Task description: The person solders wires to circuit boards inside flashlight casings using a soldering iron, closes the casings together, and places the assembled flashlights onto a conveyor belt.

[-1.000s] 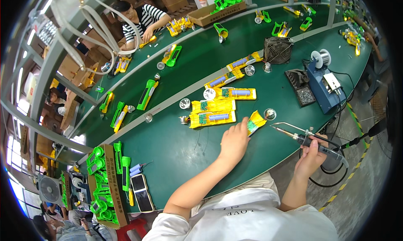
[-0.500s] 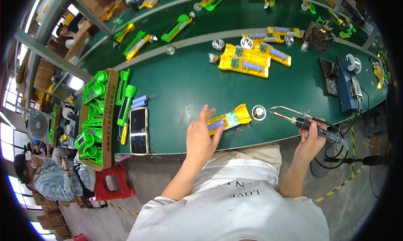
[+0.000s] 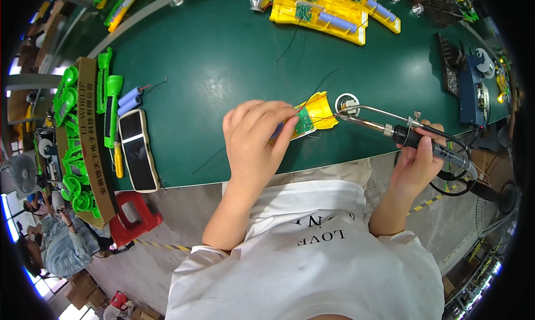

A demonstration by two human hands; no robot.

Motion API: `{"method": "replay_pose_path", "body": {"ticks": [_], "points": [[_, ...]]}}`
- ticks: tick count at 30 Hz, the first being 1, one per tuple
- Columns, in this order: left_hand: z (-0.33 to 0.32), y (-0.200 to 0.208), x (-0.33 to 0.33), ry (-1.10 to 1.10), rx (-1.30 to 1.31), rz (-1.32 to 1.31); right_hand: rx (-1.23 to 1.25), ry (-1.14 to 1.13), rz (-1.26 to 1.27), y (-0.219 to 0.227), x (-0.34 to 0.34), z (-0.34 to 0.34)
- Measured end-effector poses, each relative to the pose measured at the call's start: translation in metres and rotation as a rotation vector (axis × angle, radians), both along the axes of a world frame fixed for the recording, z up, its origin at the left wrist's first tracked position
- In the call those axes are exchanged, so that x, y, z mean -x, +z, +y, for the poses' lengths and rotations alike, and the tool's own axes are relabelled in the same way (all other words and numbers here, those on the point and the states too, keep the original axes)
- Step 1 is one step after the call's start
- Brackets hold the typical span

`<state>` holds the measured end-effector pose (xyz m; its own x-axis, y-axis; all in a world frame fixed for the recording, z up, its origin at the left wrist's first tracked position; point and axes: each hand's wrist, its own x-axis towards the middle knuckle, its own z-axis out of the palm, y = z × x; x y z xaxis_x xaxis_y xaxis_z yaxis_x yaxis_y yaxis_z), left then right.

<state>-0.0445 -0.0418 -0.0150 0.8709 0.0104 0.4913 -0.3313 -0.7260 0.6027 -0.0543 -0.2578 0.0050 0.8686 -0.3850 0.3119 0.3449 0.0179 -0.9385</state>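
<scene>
My right hand (image 3: pixel 417 159) grips a soldering iron (image 3: pixel 409 136) with a thin metal feed tube above its shaft. The iron's tip is at a round lamp reflector (image 3: pixel 346 100) with a light part in its middle. Beside the reflector lies a yellow torch housing (image 3: pixel 320 107) holding a green circuit board (image 3: pixel 305 121). My left hand (image 3: pixel 253 139) is over the housing's left end, thumb and forefinger pinched on a thin wire at the board. It hides most of the purple cell there. Thin red and dark wires run between board and reflector.
At the left stand a cardboard box (image 3: pixel 89 136) of green torch housings, a phone (image 3: pixel 138 151) and purple cells (image 3: pixel 129 101). Yellow housings (image 3: pixel 320 23) with cells lie at the far side. A blue solder feeder (image 3: pixel 472 91) with a spool stands at the right.
My left hand has gone from spread fingers to a pinch at the board. The iron's tip has moved left onto the reflector. The whole view has shifted, with the table higher in the picture.
</scene>
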Motion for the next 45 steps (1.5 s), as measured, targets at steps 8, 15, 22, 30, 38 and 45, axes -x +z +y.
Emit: {"method": "replay_pose_path", "body": {"ticks": [8, 15, 22, 30, 38, 45], "points": [[0.003, -0.006, 0.000, -0.034, 0.011, 0.030, 0.028, 0.050, -0.025, -0.007, -0.013, 0.012], [0.007, 0.006, -0.001, -0.033, -0.155, 0.104, 0.106, 0.111, -0.005, -0.014, -0.009, 0.021], [0.010, 0.018, -0.009, -0.103, -0.205, 0.241, 0.264, 0.195, 0.001, -0.023, -0.006, 0.018], [0.010, 0.029, -0.018, -0.141, -0.294, 0.369, 0.345, 0.194, -0.066, -0.021, -0.005, 0.022], [0.016, 0.027, -0.027, -0.238, -0.286, 0.410, 0.395, 0.134, -0.117, -0.020, -0.005, 0.021], [0.016, 0.022, -0.028, -0.236, -0.123, 0.471, 0.407, 0.113, -0.093, -0.019, -0.006, 0.022]]}}
